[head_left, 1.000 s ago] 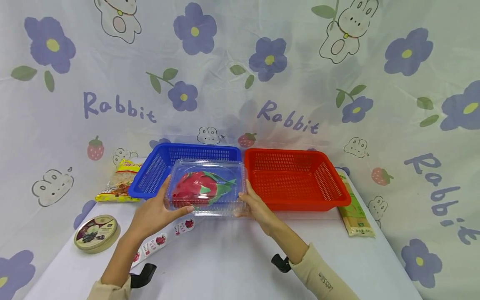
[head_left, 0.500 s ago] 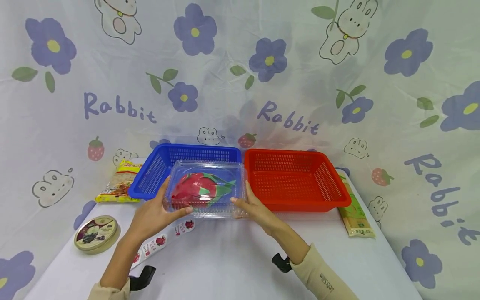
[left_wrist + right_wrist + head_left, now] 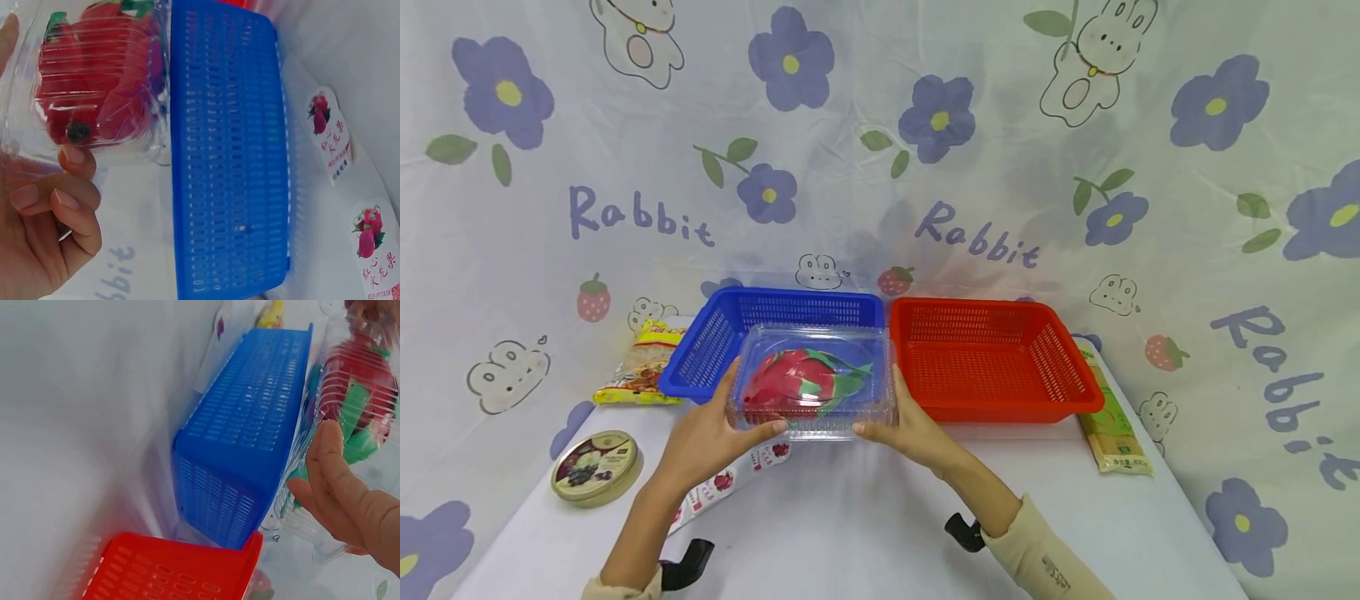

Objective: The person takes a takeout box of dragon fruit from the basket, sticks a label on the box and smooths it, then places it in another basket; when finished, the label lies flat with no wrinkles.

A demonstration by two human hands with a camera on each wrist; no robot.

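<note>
Between my two hands is a clear plastic clamshell box (image 3: 820, 421) with a red and green dragon fruit (image 3: 793, 379) inside. My left hand (image 3: 703, 433) grips its left side, thumb along the front edge and fingers under it, as the left wrist view shows. On the opposite side my right hand (image 3: 917, 425) holds the box, thumb on the front edge and fingers beneath. The box is raised and overlaps the front of the blue basket (image 3: 700, 392) in the head view. A strip of dragon fruit stickers (image 3: 340, 144) lies on the table, partly hidden by my left hand.
Right of the blue basket stands a red basket (image 3: 1000, 408). A yellow food bag (image 3: 643, 367) leans at the far left, with a round gold tin (image 3: 597, 468) in front of it. A flat green and tan packet (image 3: 1112, 417) lies at the right edge.
My right thumb has slid from the box's right side to its front edge, moving left. The box has come slightly lower in view; my left hand keeps its hold.
</note>
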